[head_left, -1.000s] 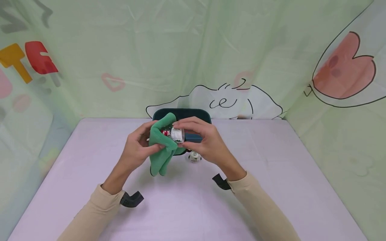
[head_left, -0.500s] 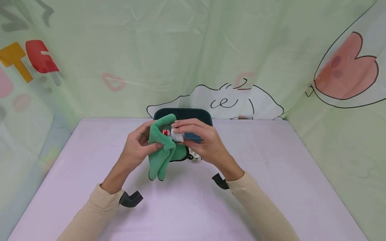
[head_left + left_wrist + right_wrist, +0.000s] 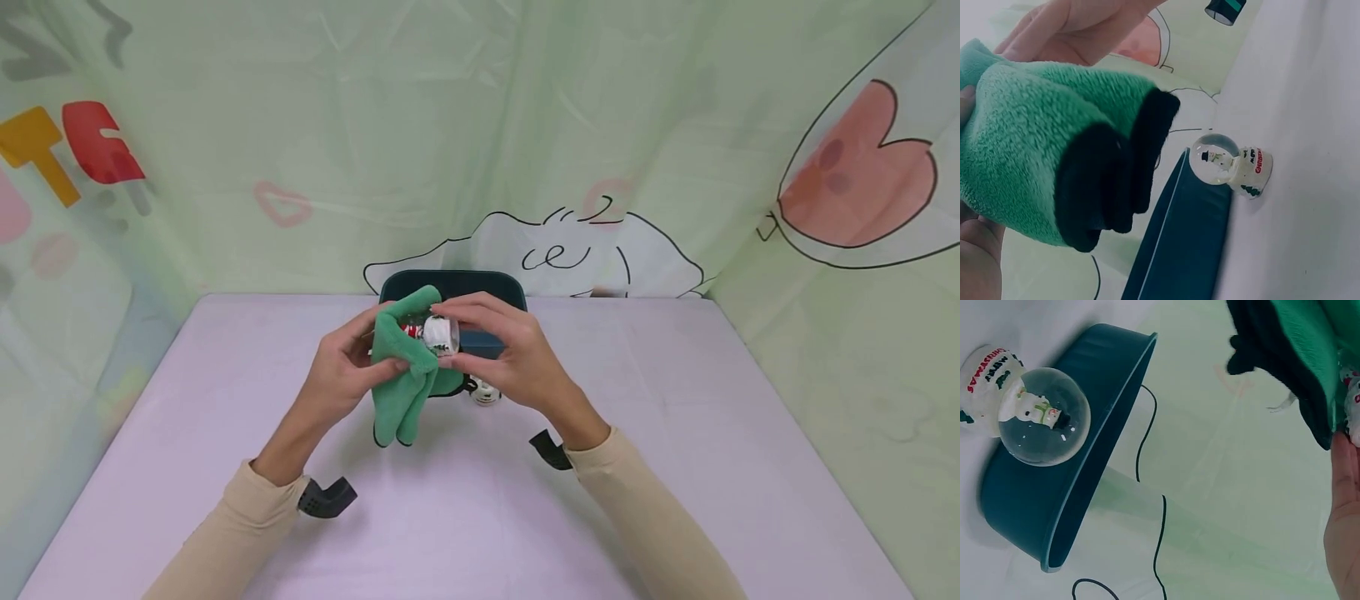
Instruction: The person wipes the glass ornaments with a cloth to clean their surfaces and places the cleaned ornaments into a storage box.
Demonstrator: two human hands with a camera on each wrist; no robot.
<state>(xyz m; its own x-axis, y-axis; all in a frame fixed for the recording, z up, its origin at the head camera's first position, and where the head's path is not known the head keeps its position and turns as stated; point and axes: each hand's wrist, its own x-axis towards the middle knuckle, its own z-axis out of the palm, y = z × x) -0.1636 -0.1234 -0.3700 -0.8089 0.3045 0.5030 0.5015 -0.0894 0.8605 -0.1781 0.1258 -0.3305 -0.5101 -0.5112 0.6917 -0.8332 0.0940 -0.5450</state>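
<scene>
In the head view, my left hand (image 3: 341, 367) grips a folded green cloth (image 3: 397, 367) with dark edging, wrapped over the globe end of a snow globe (image 3: 441, 335). My right hand (image 3: 517, 342) pinches this snow globe's white base between thumb and fingers. The globe is tipped on its side, and a bit of red shows at the cloth's edge; the cloth hides most of the rest. A second snow globe (image 3: 1044, 419), with a snowman inside and "Merry Christmas" on its white base, stands upright on the table below the hands.
A dark teal bin (image 3: 480, 283) stands behind the hands at the table's back edge, partly hidden by them. The second globe stands in front of it. A pale lilac cover lies over the table (image 3: 645, 400). Printed green curtains (image 3: 420, 125) enclose the back and sides.
Both hands stay nearly in place. The held globe's base has turned a little in my right fingers, and the cloth's hanging folds have shifted slightly, dropping and then rising a bit.
</scene>
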